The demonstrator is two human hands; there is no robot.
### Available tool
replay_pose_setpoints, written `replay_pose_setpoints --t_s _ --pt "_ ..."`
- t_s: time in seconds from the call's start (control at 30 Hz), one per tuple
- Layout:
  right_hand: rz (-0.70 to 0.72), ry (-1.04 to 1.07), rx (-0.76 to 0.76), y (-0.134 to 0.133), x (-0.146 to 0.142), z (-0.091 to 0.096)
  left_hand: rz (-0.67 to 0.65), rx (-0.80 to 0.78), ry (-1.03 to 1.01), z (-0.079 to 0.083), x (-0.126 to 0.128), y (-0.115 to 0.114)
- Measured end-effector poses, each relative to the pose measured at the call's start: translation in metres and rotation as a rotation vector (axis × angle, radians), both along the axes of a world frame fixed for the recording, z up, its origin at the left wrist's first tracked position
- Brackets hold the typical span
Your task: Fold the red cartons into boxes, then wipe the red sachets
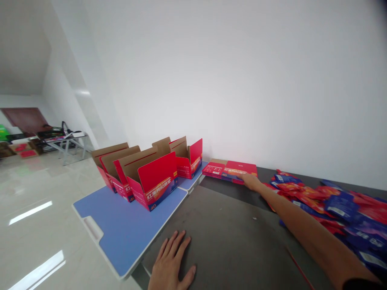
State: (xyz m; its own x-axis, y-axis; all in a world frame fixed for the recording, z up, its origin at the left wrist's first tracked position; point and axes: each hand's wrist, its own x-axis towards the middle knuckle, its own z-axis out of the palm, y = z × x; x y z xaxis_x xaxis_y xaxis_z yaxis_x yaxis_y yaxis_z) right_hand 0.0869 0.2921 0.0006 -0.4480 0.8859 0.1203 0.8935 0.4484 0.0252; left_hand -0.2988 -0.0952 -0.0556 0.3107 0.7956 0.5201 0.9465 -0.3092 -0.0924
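Fingertips (243,176) of the right hand (250,182) sit on the near edge of the flat cartons (229,170) stacked far across the dark table (229,241), honestly can't tell if they're pinching one. Meanwhile the left hand (172,264) lies flat at the near edge, fingers spread, probably bracing that long reach. Folded boxes (154,179) stand on the blue table (121,225) to the left, pouches (338,209) heaped on the right.

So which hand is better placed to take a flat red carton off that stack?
The right hand: stretched out, it touches the stack of flat red cartons. The left hand lies flat on the grey table, near the body, well short of the stack.
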Motion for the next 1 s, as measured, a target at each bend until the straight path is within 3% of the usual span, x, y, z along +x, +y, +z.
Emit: replay_pose_setpoints --t_s 0.37,0.6,0.73,0.87,1.0 --pt "-0.017 -0.017 0.044 -0.001 0.0 0.005 -0.004 -0.097 -0.092 -0.013 -0.006 0.003" --pt "-0.054 -0.008 0.229 -0.02 0.013 0.051 0.006 -0.113 -0.148 -0.01 -0.003 0.005" --pt "-0.009 -0.012 0.326 -0.051 0.033 0.083 0.023 -0.173 -0.227 -0.003 0.001 0.002" --pt "0.154 0.031 0.445 -0.107 0.062 0.099 -0.017 -0.263 -0.597 0.014 -0.001 0.007" --pt "0.411 0.206 0.511 -0.184 0.08 0.092 0.01 -0.319 -1.275 0.059 0.003 0.035"
